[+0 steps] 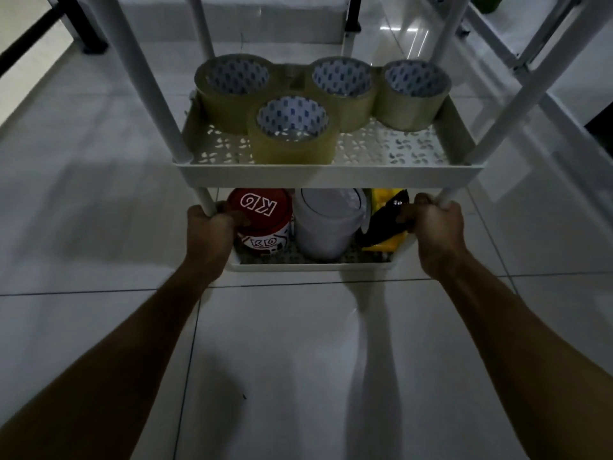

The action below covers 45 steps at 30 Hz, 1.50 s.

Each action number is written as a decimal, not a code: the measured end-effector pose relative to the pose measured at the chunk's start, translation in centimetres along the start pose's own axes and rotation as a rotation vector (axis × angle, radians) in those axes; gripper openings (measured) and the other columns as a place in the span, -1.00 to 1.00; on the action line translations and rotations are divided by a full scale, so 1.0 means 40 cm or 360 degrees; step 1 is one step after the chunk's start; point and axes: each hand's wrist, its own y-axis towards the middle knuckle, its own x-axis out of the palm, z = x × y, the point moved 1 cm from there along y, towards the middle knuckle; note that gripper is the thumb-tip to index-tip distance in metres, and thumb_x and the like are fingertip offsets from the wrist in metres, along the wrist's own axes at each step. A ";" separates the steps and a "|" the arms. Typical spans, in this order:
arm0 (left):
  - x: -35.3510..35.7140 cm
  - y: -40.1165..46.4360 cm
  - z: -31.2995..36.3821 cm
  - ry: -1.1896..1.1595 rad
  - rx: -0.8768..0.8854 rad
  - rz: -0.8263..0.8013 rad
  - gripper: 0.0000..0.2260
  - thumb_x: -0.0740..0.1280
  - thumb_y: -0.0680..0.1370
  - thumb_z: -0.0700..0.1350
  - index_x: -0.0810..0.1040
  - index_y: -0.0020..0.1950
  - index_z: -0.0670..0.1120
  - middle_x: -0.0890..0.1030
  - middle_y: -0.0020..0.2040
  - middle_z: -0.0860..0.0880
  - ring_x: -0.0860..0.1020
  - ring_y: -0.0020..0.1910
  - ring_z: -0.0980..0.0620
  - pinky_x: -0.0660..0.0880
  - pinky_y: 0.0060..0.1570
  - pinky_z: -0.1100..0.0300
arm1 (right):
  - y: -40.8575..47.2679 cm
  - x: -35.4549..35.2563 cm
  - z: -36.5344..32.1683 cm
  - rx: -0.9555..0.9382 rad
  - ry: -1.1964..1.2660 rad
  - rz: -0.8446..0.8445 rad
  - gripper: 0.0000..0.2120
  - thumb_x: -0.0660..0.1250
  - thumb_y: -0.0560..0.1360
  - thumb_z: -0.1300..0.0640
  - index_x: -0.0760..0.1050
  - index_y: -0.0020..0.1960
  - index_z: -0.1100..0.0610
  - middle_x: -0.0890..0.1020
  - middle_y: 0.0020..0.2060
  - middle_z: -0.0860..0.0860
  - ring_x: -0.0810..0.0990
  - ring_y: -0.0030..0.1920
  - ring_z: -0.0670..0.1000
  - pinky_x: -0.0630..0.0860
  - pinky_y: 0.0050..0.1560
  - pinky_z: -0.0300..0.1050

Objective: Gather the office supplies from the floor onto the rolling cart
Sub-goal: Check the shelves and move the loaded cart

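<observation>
A white rolling cart stands on the tiled floor in front of me. Its middle tray holds several rolls of clear packing tape. The bottom tray carries a red-lidded tub, a white container and a yellow-and-black packet. My left hand grips the bottom tray's left end at the foot of the near left post. My right hand grips the tray's right end by the near right post.
White cart posts rise past the camera on both sides. A black furniture leg stands at the far left, and another white rack at the right. Pale glossy floor tiles stretch around the cart.
</observation>
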 end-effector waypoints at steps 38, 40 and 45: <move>-0.104 -0.158 0.115 0.0821 -0.0501 -0.0453 -0.29 0.49 0.42 0.02 0.22 0.44 -0.16 0.40 0.38 -0.16 0.43 0.28 -0.11 0.40 0.13 0.11 | -0.201 -0.083 -0.023 0.0336 -0.0676 -0.0115 -0.27 0.49 0.41 0.01 0.24 0.46 0.13 0.38 0.40 0.09 0.39 0.34 0.11 0.39 0.30 0.05; -0.116 -0.193 0.177 0.0922 -0.0409 -0.0480 -0.36 0.48 0.42 0.06 0.32 0.38 -0.14 0.47 0.28 -0.10 0.47 0.16 -0.05 0.40 0.07 0.13 | -0.255 -0.086 -0.075 0.0297 -0.0685 -0.0102 -0.25 0.48 0.41 0.01 0.21 0.47 0.13 0.35 0.43 0.09 0.36 0.37 0.11 0.36 0.32 0.00; -0.151 -0.333 0.397 0.0768 -0.0083 -0.0437 -0.48 0.48 0.44 0.00 0.39 0.33 -0.09 0.49 0.27 -0.06 0.45 0.11 0.07 0.38 0.05 0.17 | -0.427 -0.093 -0.285 0.0062 -0.0555 -0.0314 -0.53 0.47 0.43 0.09 0.33 0.25 -0.05 0.46 0.18 -0.08 0.43 0.16 -0.06 0.39 0.15 -0.12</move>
